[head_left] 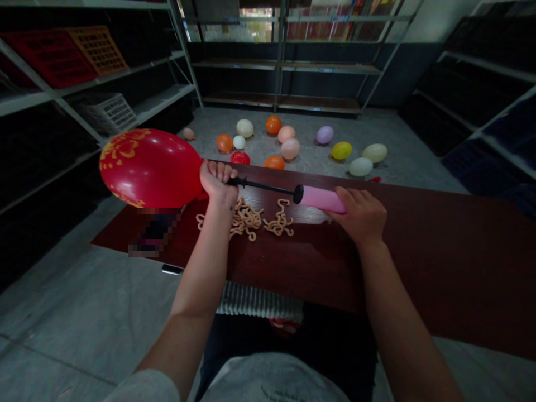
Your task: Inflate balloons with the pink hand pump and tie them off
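Observation:
A large red balloon [154, 170] with a yellow pattern bulges out to the left of my left hand [220, 181]. That hand is closed at the balloon's neck and round the black end of a balloon pump; the exact grip on the neck is hidden. The pump's black rod [268, 187] is drawn out between my hands. My right hand [362, 215] is wrapped round the far end of the pink pump body [320, 198]. Below the rod, several beige curled pieces [247, 219] lie in a heap on the dark red table [259, 268], with a smaller cluster [280, 220] beside it.
Several inflated balloons, among them a purple one [325, 134] and a yellow one [341, 150], lie on the floor beyond the table. Metal shelving [234, 66] stands behind them. A blurred dark object [154, 231] is at the table's left end.

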`<action>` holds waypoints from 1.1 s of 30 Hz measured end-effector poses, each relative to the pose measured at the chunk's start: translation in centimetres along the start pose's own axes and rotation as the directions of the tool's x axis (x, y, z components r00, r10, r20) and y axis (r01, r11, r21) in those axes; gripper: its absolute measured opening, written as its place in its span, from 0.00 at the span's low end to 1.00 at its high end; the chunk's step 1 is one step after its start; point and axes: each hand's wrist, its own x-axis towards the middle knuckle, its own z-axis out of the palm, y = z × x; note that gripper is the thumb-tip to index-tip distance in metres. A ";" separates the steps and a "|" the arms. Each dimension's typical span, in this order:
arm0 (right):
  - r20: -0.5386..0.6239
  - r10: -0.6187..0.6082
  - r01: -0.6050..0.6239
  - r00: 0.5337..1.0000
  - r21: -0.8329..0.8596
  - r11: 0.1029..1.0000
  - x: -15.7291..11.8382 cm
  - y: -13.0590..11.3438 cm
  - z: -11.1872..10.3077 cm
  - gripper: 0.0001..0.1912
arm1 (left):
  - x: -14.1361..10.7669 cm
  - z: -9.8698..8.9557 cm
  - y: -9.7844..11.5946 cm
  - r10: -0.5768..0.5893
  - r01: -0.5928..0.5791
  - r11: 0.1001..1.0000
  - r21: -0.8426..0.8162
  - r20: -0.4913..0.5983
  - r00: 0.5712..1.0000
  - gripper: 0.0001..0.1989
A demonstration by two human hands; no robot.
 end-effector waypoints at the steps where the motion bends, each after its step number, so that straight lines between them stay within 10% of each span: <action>1: -0.009 0.004 -0.004 1.000 0.001 1.000 0.0 0.1 0.0 0.28 | -0.1 0.1 0.3 0.015 -0.015 1.000 0.006 0.010 1.000 0.24; 11: 0.058 0.060 -0.068 0.997 0.162 0.984 -0.1 -1.5 0.2 0.30 | -1.4 0.9 0.5 0.136 -0.139 0.988 0.069 0.047 0.990 0.26; 24: 0.091 0.065 -0.091 0.994 0.310 0.946 0.4 -5.3 -0.5 0.30 | -5.3 1.9 -4.9 -0.051 0.030 0.984 0.176 0.115 0.992 0.27; 33: 0.007 0.022 -0.023 1.000 0.258 0.966 1.0 -5.8 0.4 0.30 | -3.5 1.3 -4.2 -0.081 0.074 0.991 0.107 0.065 0.995 0.25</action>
